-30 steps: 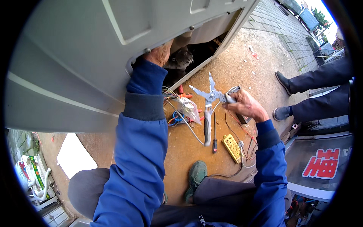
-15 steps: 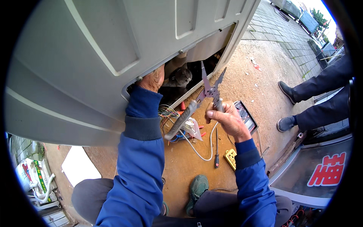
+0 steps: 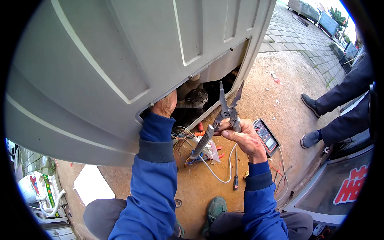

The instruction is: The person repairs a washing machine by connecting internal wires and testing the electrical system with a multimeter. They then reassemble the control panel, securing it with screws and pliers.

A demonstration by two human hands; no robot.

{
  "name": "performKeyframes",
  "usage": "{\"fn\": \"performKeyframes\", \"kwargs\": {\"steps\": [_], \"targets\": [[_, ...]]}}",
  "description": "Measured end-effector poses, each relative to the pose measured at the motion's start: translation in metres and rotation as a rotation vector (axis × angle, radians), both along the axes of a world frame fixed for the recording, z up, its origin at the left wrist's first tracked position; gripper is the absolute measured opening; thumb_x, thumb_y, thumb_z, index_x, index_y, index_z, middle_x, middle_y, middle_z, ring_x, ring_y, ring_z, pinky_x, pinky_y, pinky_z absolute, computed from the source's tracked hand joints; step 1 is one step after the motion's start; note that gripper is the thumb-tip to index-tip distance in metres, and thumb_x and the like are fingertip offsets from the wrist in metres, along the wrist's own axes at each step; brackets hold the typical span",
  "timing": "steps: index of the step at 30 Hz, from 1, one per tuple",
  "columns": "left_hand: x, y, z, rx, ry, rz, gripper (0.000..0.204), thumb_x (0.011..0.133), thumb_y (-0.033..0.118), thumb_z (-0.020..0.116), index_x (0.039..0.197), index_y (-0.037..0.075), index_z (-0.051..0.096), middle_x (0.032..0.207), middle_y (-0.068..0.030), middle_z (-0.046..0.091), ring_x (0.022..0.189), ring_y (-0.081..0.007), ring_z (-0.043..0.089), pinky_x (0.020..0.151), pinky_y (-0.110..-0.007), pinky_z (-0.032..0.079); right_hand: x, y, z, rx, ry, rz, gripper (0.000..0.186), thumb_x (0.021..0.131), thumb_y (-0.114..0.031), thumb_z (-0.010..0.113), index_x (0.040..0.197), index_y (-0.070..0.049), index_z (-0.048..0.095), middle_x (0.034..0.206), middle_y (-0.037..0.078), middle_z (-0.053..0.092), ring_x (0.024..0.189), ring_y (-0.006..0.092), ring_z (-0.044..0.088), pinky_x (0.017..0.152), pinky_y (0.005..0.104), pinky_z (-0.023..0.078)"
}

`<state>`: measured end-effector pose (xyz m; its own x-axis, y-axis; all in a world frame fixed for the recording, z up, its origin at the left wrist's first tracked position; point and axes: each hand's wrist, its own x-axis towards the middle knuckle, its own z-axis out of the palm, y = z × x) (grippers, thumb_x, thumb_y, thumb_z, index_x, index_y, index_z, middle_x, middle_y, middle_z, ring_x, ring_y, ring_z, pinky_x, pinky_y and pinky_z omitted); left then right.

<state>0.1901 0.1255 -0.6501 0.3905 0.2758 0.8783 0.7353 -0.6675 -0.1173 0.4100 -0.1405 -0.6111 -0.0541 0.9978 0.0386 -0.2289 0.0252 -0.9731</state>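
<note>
My left hand (image 3: 165, 105) reaches through the lower opening of a large grey metal appliance cabinet (image 3: 108, 52); its fingers are hidden behind the panel. Beside it, inside the opening, are a pale pipe (image 3: 193, 83) and a round, dirty fitting (image 3: 199, 97). My right hand (image 3: 247, 140) grips one handle of grey-handled wire-stripping pliers (image 3: 229, 113) in front of the opening. The jaws are spread and point up, with nothing between them; the other handle swings out to the left. Below the pliers lies a bundle of coloured wires (image 3: 182, 134) next to a clear plastic bag (image 3: 211, 151).
A multimeter (image 3: 267, 138) lies right of my right hand, near a long screwdriver (image 3: 236, 172) and a white cable (image 3: 218, 178). A white panel (image 3: 94, 185) rests at left. Another person's legs (image 3: 340, 100) stand at right, beside a glass-fronted frame (image 3: 336, 188).
The whole view has shifted, so things sit lower and further right. My right-hand fingers have moved between the plier handles. My left hand remains in the opening.
</note>
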Motion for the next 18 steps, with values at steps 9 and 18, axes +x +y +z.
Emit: {"fn": "performKeyframes", "kwargs": {"steps": [9,18], "targets": [[0.001,-0.001,0.019,-0.159,-0.050,-0.154,0.045,0.096,0.016,0.070,0.139,0.009,0.059,0.139,-0.0111,0.062,0.129,-0.0301,0.058,0.111,-0.045,0.045,-0.074,0.008,0.010,-0.162,0.022,0.181,0.025,0.093,-0.008,0.075,0.117,-0.001,0.074,0.102,0.001,0.073,0.095,0.0072,0.063,0.086,0.0248,0.052],[0.032,-0.042,0.045,-0.976,-0.791,-1.150,0.042,0.096,0.018,0.071,0.136,0.011,0.060,0.138,-0.0085,0.063,0.127,-0.0272,0.058,0.110,-0.044,0.047,-0.079,-0.006,-0.007,-0.122,0.358,0.458,0.061,0.095,-0.032,0.071,0.143,0.003,0.055,0.118,0.008,0.068,0.105,0.0149,0.063,0.095,0.0328,0.051]]}}
